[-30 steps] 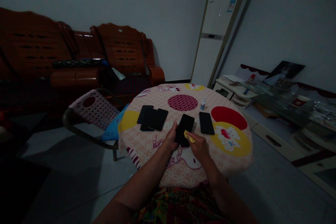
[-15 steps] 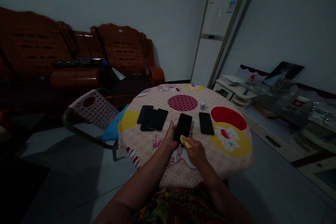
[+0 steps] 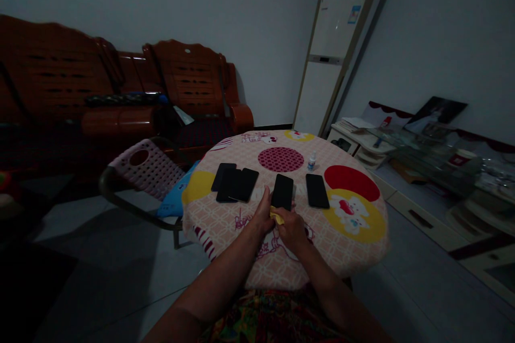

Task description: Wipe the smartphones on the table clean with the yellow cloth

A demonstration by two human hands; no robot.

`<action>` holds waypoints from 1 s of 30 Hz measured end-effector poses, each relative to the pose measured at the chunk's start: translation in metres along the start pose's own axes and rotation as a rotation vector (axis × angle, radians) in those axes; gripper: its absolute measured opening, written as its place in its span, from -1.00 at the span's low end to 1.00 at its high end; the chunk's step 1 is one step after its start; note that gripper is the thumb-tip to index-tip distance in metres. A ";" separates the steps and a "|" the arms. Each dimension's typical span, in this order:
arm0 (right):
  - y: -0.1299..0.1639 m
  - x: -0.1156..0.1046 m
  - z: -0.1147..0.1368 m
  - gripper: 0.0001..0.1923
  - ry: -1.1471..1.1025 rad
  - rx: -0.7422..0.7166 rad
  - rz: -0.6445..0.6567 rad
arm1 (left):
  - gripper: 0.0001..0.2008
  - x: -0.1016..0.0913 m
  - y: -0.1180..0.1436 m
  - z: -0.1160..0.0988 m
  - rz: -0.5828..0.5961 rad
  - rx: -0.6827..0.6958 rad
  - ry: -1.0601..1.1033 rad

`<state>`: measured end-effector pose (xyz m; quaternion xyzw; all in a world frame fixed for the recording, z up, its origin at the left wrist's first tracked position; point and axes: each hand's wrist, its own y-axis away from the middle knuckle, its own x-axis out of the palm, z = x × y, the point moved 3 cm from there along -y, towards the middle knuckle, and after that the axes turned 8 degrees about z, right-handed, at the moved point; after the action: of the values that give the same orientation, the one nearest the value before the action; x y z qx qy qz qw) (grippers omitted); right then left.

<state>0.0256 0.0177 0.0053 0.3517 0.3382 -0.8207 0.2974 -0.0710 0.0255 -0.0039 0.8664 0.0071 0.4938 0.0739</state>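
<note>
Dimly, left hand [image 3: 263, 213] steadying phone [image 3: 282, 192], right hand [image 3: 290, 226] pinching yellow cloth [image 3: 277, 217], no legible writing

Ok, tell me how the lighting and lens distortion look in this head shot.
Head view: dim overall; the black phone under both hands shows no detail, the yellow cloth stands out; the tall white cabinet leans from wide-angle distortion; the sofa is in shadow.

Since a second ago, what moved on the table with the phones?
The right hand with the yellow cloth slid down the middle phone toward the person, from beside its screen to its near end. The left hand kept gripping that phone's left edge. The phone pile, the right phone and the small bottle stayed put.
</note>
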 end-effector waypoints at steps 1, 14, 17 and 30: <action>-0.001 -0.001 -0.002 -0.62 0.012 -0.003 -0.005 | -0.34 0.000 0.000 0.000 -0.013 0.009 -0.018; -0.017 -0.025 -0.029 -0.61 0.050 0.034 -0.239 | -0.43 0.006 0.007 0.009 0.005 -0.083 -0.283; -0.018 -0.031 -0.034 -0.62 0.046 0.059 -0.271 | -0.44 0.008 0.006 0.010 0.044 -0.051 -0.346; -0.017 -0.052 -0.057 -0.68 0.065 0.281 -0.413 | -0.38 0.011 0.014 0.013 0.110 -0.115 -0.485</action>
<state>0.0649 0.0840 0.0221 0.3393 0.2950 -0.8912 0.0606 -0.0552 0.0114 0.0006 0.9530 -0.0861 0.2744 0.0954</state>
